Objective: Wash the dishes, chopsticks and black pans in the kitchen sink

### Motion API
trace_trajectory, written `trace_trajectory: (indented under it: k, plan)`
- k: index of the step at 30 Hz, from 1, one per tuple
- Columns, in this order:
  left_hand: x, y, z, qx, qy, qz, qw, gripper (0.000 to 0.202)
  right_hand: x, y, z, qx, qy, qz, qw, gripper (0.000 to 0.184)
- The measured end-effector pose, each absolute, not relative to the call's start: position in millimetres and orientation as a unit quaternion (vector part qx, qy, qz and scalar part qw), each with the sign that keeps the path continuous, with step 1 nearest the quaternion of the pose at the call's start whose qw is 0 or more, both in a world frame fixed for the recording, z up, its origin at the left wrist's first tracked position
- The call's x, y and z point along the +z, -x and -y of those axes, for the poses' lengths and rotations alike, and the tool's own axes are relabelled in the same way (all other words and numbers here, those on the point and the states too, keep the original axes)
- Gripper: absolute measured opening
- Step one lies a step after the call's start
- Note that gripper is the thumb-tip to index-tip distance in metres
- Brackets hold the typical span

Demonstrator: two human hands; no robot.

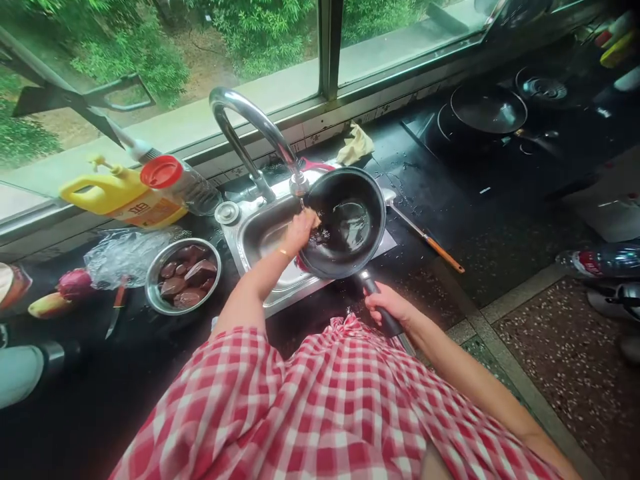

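A deep black frying pan (345, 230) hangs tilted over the right part of a steel sink (260, 230), under the chrome faucet (260, 117). My right hand (387, 305) is closed around the pan's black handle (371, 285). My left hand (300, 230) reaches over the sink to the pan's left inner side, its fingers closed on a small yellowish pad (314, 217), partly hidden by them. A thin stream of water falls from the spout near that hand. Some water glistens on the pan's bottom.
Left of the sink are a metal bowl (184, 276) of dark reddish pieces, a knife (117, 305), a yellow jug (125, 197) and a red-lidded jar (183, 183). On the right lie a wooden-handled ladle (425, 237) and a crumpled cloth (356, 145). Another pan (487, 110) sits on the stove.
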State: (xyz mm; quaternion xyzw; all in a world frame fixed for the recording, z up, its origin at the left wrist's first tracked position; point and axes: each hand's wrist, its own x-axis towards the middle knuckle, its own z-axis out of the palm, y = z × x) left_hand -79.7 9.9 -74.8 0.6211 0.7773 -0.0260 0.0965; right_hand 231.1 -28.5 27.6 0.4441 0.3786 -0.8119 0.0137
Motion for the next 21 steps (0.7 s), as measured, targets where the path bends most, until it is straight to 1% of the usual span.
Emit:
trace_trajectory:
  k: [3,5,9,11,13,16,18,21]
  plan:
    - [-87,61,19,0.006,-0.641,-0.732,0.232,0.054,27,-222,25,-0.776,-0.458,-0.433,0.024,0.038]
    - [-84,50,21,0.055,-0.650,-0.694,0.306,0.053,27,-219,24,-0.762,-0.461,-0.454,0.032,0.037]
    - [-62,25,12,0.238,-0.642,-0.624,0.376,0.062,29,-218,25,-0.755,-0.467,-0.459,0.038,0.036]
    - [-54,9,16,0.283,-0.658,-0.578,0.391,0.065,30,-219,25,-0.757,-0.469,-0.454,0.036,0.037]
    - [-57,-2,28,0.261,-0.695,-0.546,0.388,0.063,31,-219,26,-0.757,-0.474,-0.449,0.034,0.037]
    - [-77,7,41,0.145,-0.726,-0.577,0.346,0.057,35,-219,25,-0.753,-0.479,-0.451,0.032,0.036]
    - [-89,32,37,0.070,-0.720,-0.627,0.288,0.052,40,-219,22,-0.744,-0.478,-0.466,0.036,0.035]
    - [-95,74,13,0.028,-0.704,-0.686,0.183,0.044,48,-221,16,-0.718,-0.481,-0.502,0.045,0.033]
